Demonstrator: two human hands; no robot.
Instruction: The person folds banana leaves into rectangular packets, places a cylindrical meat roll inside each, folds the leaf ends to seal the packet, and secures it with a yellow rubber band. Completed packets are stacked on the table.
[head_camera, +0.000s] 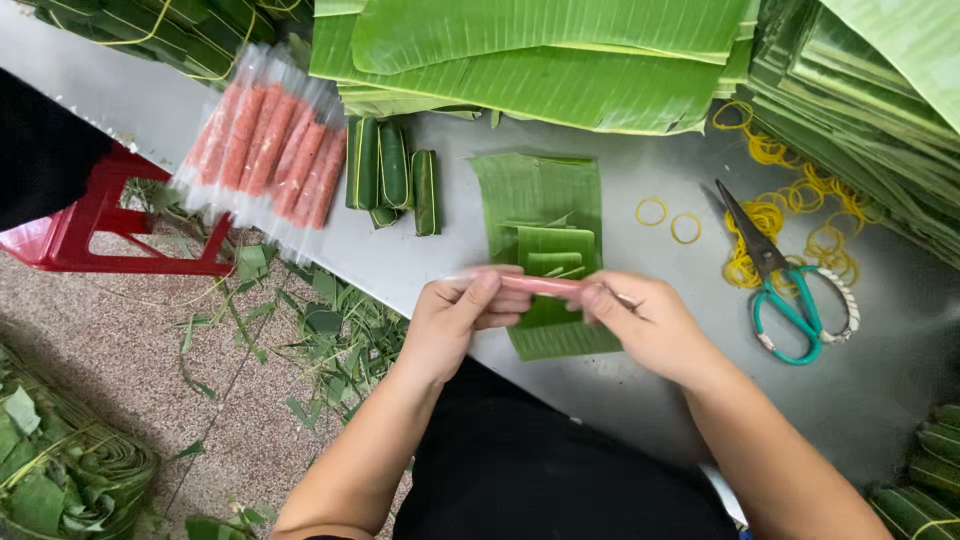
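Glossy clear plastic wraps the pink sausage stick (540, 285); smooth matt metal table (900, 380); ribbed banana leaves (545, 215).

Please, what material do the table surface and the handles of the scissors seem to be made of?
The table looks like brushed metal, probably steel: grey, with a dull sheen. The scissors have handles with a glossy teal coating, likely plastic or paint; one loop seems wrapped in pale cord.
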